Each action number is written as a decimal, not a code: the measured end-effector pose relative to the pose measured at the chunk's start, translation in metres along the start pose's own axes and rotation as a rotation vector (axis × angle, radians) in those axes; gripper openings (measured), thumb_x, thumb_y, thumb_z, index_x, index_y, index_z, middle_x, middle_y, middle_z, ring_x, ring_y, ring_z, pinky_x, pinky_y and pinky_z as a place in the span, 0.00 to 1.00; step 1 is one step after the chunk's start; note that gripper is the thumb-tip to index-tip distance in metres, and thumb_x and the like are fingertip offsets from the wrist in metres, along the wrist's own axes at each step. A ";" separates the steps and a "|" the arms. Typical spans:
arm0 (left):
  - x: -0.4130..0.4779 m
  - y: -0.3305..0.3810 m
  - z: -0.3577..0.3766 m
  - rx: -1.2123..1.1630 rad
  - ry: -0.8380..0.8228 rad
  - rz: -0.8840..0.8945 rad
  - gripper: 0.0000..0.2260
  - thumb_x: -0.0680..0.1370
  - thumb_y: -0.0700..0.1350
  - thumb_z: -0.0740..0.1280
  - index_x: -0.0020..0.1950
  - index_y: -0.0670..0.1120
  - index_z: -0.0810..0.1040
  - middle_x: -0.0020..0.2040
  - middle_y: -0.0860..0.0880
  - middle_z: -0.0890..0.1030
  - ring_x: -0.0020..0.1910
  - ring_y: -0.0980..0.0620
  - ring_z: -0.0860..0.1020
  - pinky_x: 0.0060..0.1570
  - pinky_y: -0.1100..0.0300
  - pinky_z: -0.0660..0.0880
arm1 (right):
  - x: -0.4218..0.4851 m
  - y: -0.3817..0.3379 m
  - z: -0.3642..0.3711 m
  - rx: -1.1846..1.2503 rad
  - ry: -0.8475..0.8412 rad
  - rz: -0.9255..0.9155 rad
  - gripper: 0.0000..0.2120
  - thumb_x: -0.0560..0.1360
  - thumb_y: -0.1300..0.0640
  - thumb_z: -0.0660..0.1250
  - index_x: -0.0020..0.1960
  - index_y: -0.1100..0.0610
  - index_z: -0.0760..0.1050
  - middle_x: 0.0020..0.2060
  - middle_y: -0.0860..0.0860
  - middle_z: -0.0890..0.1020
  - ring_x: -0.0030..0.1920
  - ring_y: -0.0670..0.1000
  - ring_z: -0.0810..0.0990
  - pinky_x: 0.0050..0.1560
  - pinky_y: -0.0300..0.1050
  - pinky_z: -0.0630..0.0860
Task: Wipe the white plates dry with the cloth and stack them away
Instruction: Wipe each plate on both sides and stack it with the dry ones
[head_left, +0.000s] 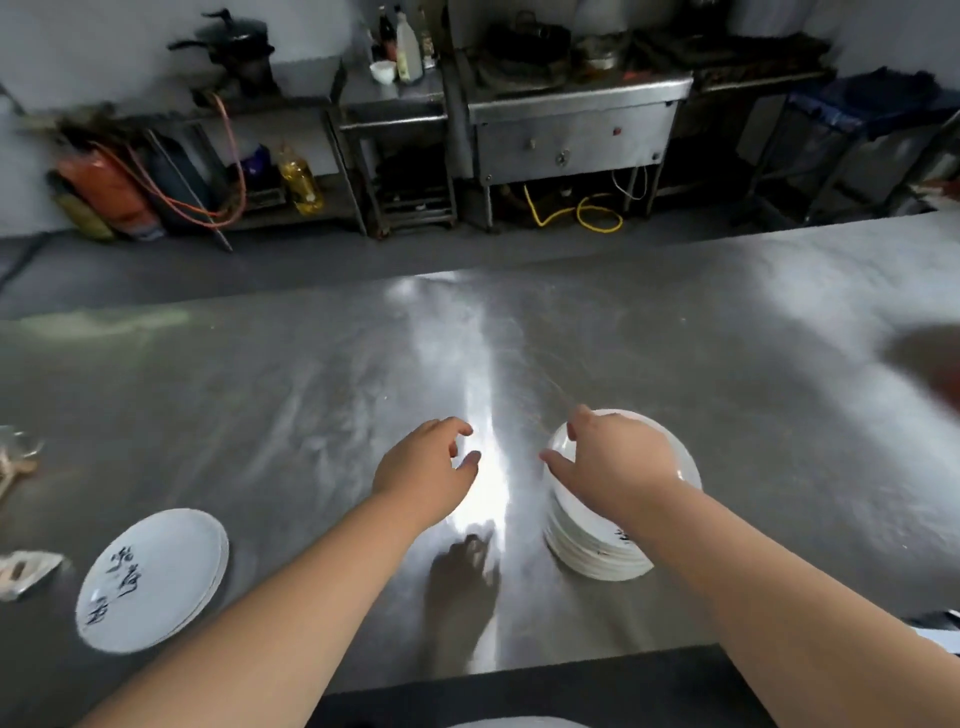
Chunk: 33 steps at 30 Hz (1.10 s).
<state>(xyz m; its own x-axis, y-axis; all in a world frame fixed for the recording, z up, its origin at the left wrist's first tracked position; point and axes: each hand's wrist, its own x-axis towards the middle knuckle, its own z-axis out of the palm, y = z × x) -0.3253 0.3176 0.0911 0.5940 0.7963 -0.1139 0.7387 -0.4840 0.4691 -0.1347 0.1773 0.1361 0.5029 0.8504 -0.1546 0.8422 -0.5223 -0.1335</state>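
Note:
A tall stack of white plates (597, 551) with black lettering stands on the steel table right of centre. My right hand (613, 457) hovers over the top of that stack with fingers spread, and touches or nearly touches the top plate. My left hand (426, 473) floats above the bare table beside the stack, fingers loosely curved, holding nothing. A low pile of white plates (150, 577) with black writing lies at the near left. No cloth shows in this view.
The steel table (311, 395) stretches wide ahead. Small objects sit at its left edge (21, 571). A dark blurred shape (930, 364) lies at the right edge. Beyond the table are a stove unit (571, 130), shelves, bottles and hoses.

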 end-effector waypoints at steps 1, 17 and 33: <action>-0.007 -0.023 -0.009 0.003 0.009 -0.043 0.13 0.81 0.57 0.67 0.65 0.60 0.76 0.50 0.59 0.74 0.47 0.54 0.76 0.46 0.59 0.70 | 0.005 -0.022 0.003 0.010 -0.008 -0.039 0.23 0.80 0.33 0.60 0.60 0.52 0.70 0.39 0.48 0.77 0.41 0.56 0.79 0.36 0.47 0.73; -0.153 -0.366 -0.134 -0.040 0.106 -0.696 0.13 0.83 0.56 0.64 0.66 0.56 0.75 0.57 0.53 0.82 0.55 0.48 0.80 0.49 0.57 0.71 | 0.038 -0.360 0.125 0.065 -0.403 -0.336 0.18 0.79 0.34 0.58 0.59 0.45 0.72 0.42 0.44 0.86 0.46 0.48 0.83 0.46 0.45 0.79; -0.138 -0.463 -0.115 -0.122 -0.070 -0.738 0.13 0.84 0.54 0.64 0.43 0.50 0.69 0.43 0.51 0.77 0.44 0.48 0.76 0.44 0.53 0.73 | 0.044 -0.452 0.203 0.050 -0.597 -0.173 0.10 0.82 0.48 0.62 0.46 0.53 0.73 0.42 0.50 0.83 0.43 0.51 0.81 0.40 0.45 0.76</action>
<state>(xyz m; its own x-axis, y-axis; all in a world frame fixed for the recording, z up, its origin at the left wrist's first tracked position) -0.7862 0.4736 -0.0101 -0.0202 0.8715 -0.4901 0.9148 0.2139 0.3426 -0.5325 0.4382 -0.0091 0.1527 0.7487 -0.6451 0.8845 -0.3947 -0.2487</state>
